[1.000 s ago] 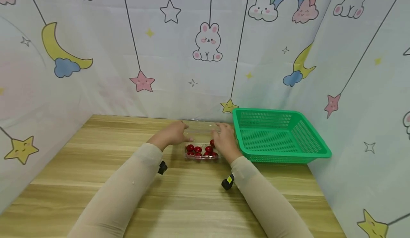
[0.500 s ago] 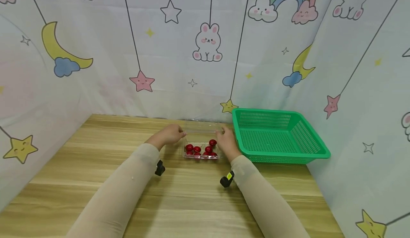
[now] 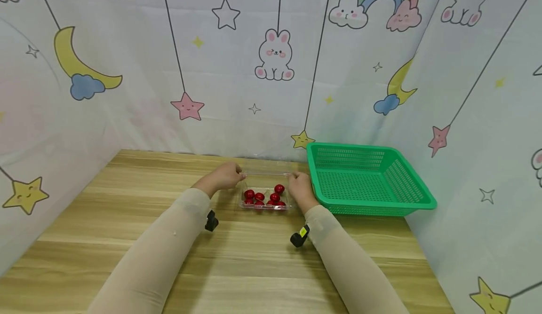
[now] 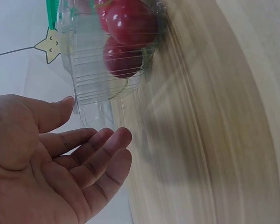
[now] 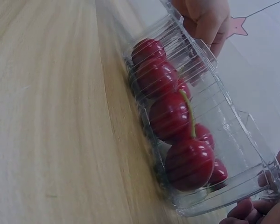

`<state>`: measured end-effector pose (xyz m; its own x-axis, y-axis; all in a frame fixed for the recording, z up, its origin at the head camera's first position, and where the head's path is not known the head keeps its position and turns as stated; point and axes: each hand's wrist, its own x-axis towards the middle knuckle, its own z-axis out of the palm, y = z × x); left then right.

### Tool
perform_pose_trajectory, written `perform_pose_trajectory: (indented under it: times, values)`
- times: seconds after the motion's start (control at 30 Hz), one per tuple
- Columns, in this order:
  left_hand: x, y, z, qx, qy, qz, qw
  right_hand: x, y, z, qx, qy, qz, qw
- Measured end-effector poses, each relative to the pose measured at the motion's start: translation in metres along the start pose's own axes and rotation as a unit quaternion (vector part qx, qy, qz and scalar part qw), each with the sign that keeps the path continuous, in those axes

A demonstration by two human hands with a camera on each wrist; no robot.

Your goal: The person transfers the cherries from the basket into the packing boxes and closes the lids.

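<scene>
A clear plastic clamshell box (image 3: 266,208) stands on the table with its lid (image 3: 267,166) raised at the back. Several dark red cherries (image 5: 170,116) lie in its base, one with a green stem (image 5: 188,109). At the box's left end, my left hand (image 3: 224,176) pinches the rim, thumb (image 4: 60,112) against the plastic edge and the other fingers (image 4: 113,161) bent below. My right hand (image 3: 301,191) pinches the opposite end by the back corner. Its fingers (image 5: 245,212) show only partly in the right wrist view.
A green mesh basket (image 3: 368,187) sits close beside the right hand. Behind the wood-grain table (image 3: 250,267) hangs a white patterned curtain (image 3: 237,69), near the back of the lid. Dark wrist cameras (image 3: 298,237) hang below both sleeves.
Both hands have drawn apart from over the box to its two ends. More of the cherries shows now. Lately the box has shifted slightly left.
</scene>
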<state>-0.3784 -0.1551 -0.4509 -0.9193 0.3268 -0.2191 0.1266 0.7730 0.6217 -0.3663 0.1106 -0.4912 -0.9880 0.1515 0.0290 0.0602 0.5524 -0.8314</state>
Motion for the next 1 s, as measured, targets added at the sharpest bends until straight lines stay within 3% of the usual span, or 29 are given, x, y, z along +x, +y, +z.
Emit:
perform_pose_trajectory:
  times: [0.33,0.73,1.0]
  values:
    - [0.0001,0.003,-0.0006,-0.026,0.007,-0.01,0.9996,0.0003,0.002,0.0017,0.085,0.016,0.026,0.9959]
    - [0.0001,0.0015,-0.001,-0.105,0.008,-0.01,0.9943,-0.0019,0.008,0.007,0.129,0.028,0.016,0.9912]
    - [-0.0007,0.0019,-0.0088,-0.131,0.01,0.007,0.9914,-0.0014,0.0044,0.0083,0.154,0.043,-0.011,0.987]
